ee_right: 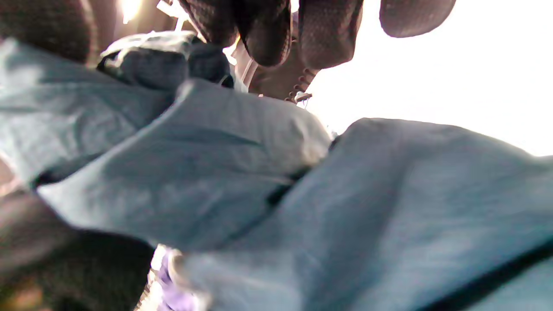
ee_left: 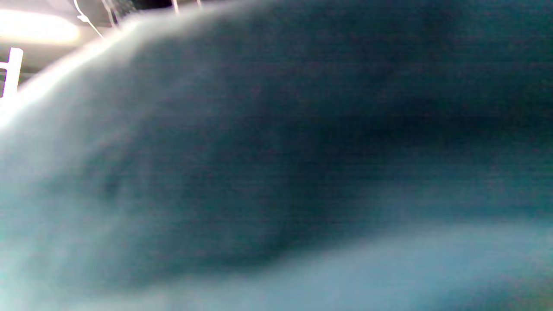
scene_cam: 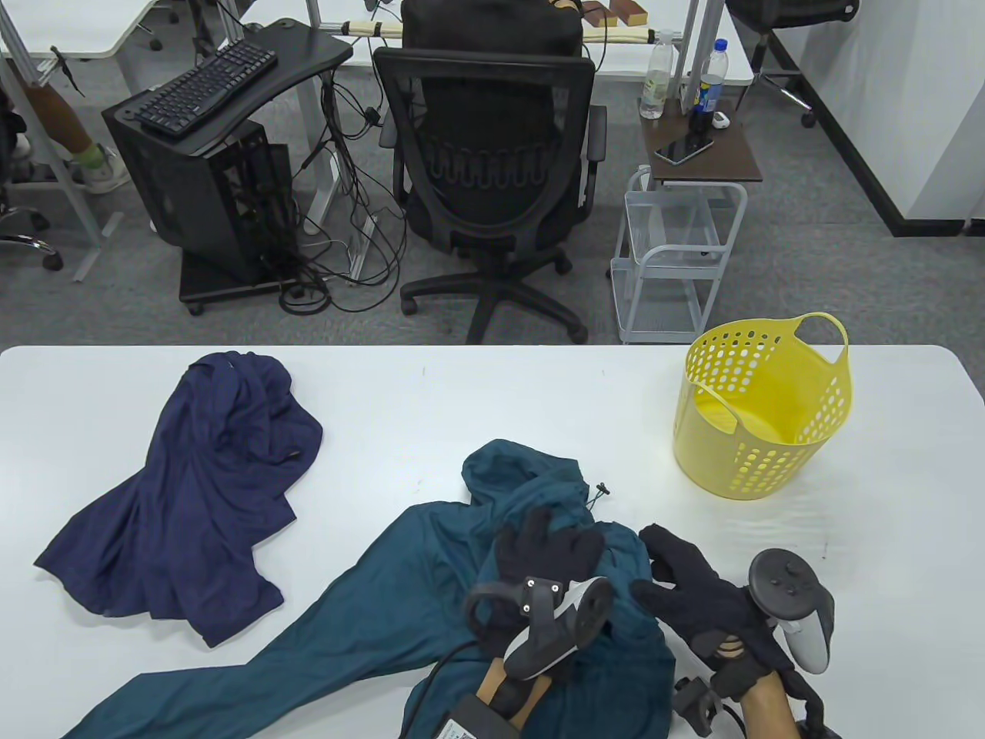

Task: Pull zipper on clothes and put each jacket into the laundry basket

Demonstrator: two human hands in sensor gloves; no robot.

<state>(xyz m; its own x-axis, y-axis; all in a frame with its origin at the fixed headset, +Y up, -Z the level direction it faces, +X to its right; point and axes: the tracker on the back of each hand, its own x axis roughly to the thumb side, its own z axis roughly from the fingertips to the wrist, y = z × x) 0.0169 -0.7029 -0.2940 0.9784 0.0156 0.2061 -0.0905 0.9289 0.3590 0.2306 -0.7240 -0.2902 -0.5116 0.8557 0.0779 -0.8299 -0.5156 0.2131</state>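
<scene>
Jackets are two on the white table (scene_cam: 477,400). At the left lies the navy jacket (scene_cam: 192,500), crumpled and apart from both hands, so it seems to wait for its turn. In the middle, near the front edge, the teal jacket (scene_cam: 431,608) is spread with one sleeve going toward the lower left. The left hand (scene_cam: 542,558) rests on its chest part, probably to keep the cloth flat; if the fingers pinch the cloth, I cannot tell. Just beside it, the right hand (scene_cam: 692,593) touches the jacket's right edge with fingers bent, maybe searching the zipper, but a real pinch is not visible. Far right stands the yellow laundry basket (scene_cam: 762,408), upright, with nothing visible inside.
</scene>
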